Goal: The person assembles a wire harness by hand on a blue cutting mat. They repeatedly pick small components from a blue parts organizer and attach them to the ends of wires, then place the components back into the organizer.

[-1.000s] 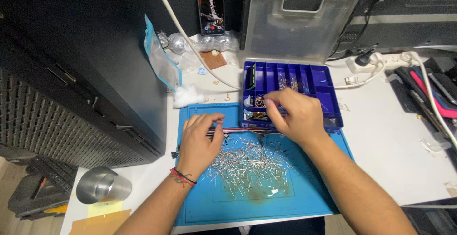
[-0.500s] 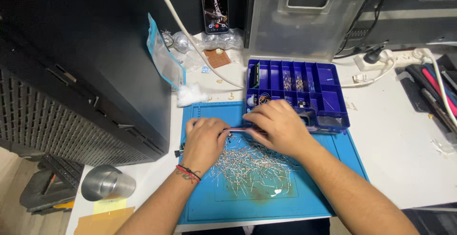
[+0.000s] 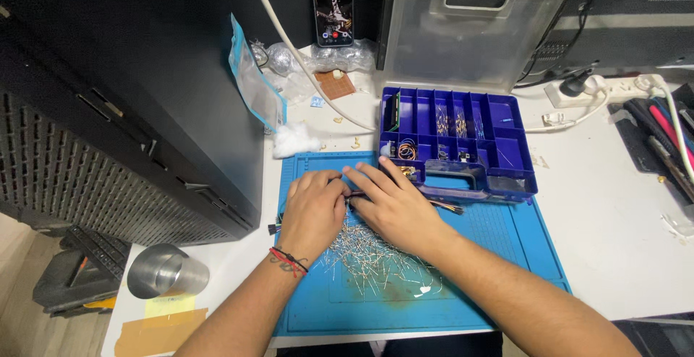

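A tight grip is kept on a thin bundle of wires [image 3: 441, 205] by both the left hand [image 3: 312, 211] and right hand [image 3: 394, 201], just over the blue mat [image 3: 506, 248] by the pile of metal pins [image 3: 369, 256].

1. Two hands: a left hand [image 3: 312, 210] and a right hand [image 3: 394, 201].
2. One blue mat [image 3: 506, 256].
3. One blue parts box [image 3: 499, 155] with one clear lid [image 3: 470, 32].
4. One heap of metal pins [image 3: 369, 256], too many to count.
5. One metal cup [image 3: 166, 274].
6. One phone [image 3: 332, 4].
7. One power strip [image 3: 593, 91].
8. One cotton wad [image 3: 296, 140].
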